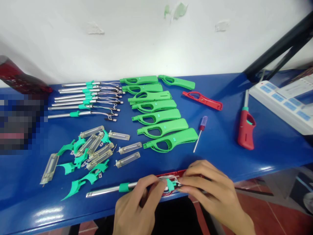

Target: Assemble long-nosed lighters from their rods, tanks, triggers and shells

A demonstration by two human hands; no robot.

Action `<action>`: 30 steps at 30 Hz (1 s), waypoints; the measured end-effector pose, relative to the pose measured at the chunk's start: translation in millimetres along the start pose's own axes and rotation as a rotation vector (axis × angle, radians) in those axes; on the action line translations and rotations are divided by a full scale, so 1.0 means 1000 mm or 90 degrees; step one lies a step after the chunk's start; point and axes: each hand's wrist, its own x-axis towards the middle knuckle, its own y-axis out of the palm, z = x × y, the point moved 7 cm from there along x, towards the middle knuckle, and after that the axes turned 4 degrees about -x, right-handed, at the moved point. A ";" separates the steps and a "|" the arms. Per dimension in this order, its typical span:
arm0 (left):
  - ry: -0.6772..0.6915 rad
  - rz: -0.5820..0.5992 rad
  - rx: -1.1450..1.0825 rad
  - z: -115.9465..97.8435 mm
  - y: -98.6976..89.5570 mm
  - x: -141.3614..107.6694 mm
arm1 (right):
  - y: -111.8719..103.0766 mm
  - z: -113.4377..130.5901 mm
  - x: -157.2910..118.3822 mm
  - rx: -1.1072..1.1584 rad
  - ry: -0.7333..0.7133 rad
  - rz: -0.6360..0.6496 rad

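Note:
At the table's front edge lies a red lighter shell half (179,173), open side up, with a metal tube (105,191) sticking out to the left. A teal collar (124,187) sits round the tube. My left hand (140,204) is closed on the teal trigger (170,184) inside the shell. My right hand (212,189) is closed at the white wires (177,179) and a small dark part in the shell; its fingertips pinch there. The far end of the shell is hidden under my right hand.
Green shells (168,126), metal tubes with wires (80,90), clear fuel tanks (129,147) and teal triggers (77,189) cover the blue table (156,163). A screwdriver (202,125), a red shell half (202,100), a red lighter (245,130) and a power strip (281,104) are right.

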 end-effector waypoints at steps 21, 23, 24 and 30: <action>0.054 0.012 0.016 -0.016 -0.011 0.009 | -0.002 -0.002 0.000 0.028 0.017 -0.043; 0.062 0.023 0.035 -0.017 -0.010 0.009 | -0.003 -0.002 0.000 0.031 0.020 -0.057; 0.057 0.029 0.038 -0.016 -0.009 0.010 | -0.003 -0.002 -0.001 0.031 0.019 -0.061; 0.044 0.045 0.032 -0.016 -0.009 0.013 | 0.000 -0.004 -0.006 0.018 -0.002 -0.041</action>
